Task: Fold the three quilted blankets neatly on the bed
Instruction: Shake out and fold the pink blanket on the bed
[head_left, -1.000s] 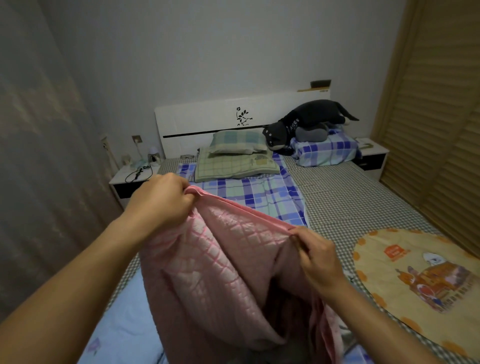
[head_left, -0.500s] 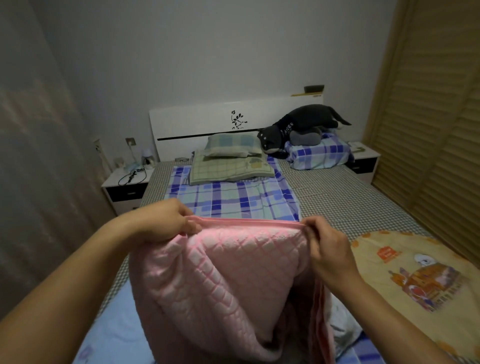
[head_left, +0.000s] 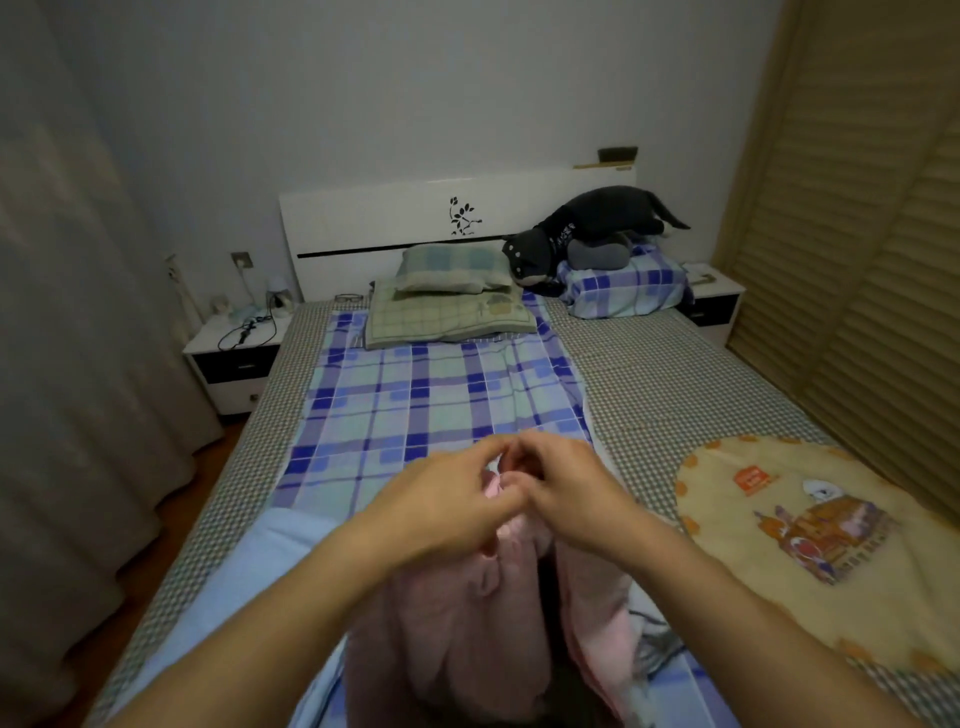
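Over the bed (head_left: 649, 374), seen from the head camera, the left hand (head_left: 447, 499) and the right hand (head_left: 566, 488) meet, touching each other above the bed's near half. Both hands have their fingers (head_left: 498, 447) curled and pinched on the top edge of the pink quilted blanket (head_left: 467, 613), which hangs down from them in folds toward the bed's foot. To the right on the bed lies a yellow printed blanket (head_left: 810, 519), spread flat. A light blue blanket (head_left: 270, 561) lies on the bed's left side under the left forearm. At the head of the bed sit a green checked pillow (head_left: 447, 312) and a dark plush toy (head_left: 587, 223)
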